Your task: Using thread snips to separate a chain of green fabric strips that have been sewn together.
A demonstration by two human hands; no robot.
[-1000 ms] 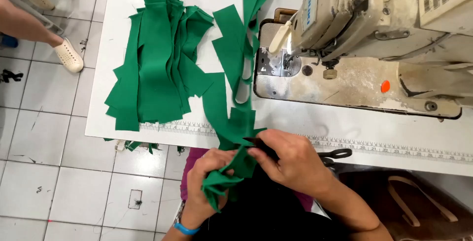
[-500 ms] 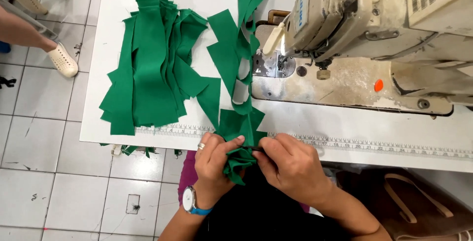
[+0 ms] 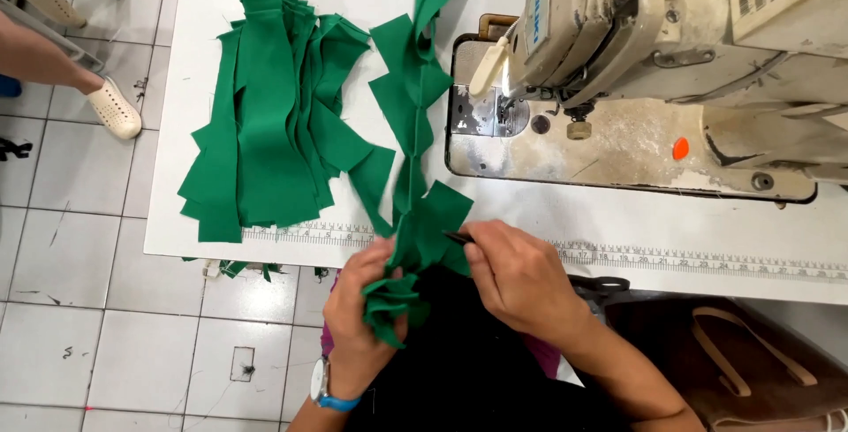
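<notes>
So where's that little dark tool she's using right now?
In the head view, the small dark tool sits in the right hand, its tip against the chain of green fabric pieces at the table's near edge.

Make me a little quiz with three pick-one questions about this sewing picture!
1. Where is the pile of cloth pieces?
A. left of the sewing machine
B. on the floor
C. on top of the machine

2. What colour is the cloth?
A. red
B. green
C. yellow

3. What is the left hand doing?
A. resting flat and empty
B. gripping the bunched cloth strip
C. pressing the machine

Answers:
1 A, the pile lies on the white table, left of the machine.
2 B, every piece is green.
3 B, its fingers close round the bunched strip, while the right hand holds a small dark tool against it.
</notes>
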